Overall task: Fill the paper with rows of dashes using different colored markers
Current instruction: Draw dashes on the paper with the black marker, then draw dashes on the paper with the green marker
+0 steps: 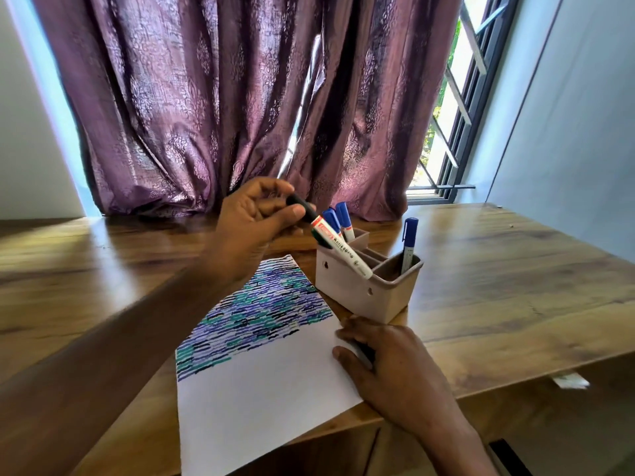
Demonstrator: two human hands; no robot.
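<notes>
A white paper [261, 389] lies on the wooden desk, its far half covered with rows of blue, teal and black dashes. My left hand [254, 228] grips a white marker with a black cap [340, 250] above the paper, its far end over the beige marker holder [364, 293]. My right hand [395, 369] rests on the paper's right edge, fingers curled round a dark marker [364, 352] that is mostly hidden. Blue-capped markers [340, 218] stand in the holder's far compartment and one more blue-capped marker [409, 245] stands in its right compartment.
The wooden desk [515, 286] stretches right and left of the paper. A purple curtain [240, 115] hangs behind the desk, with a barred window [457, 108] at the right. The desk's front edge runs close below the paper.
</notes>
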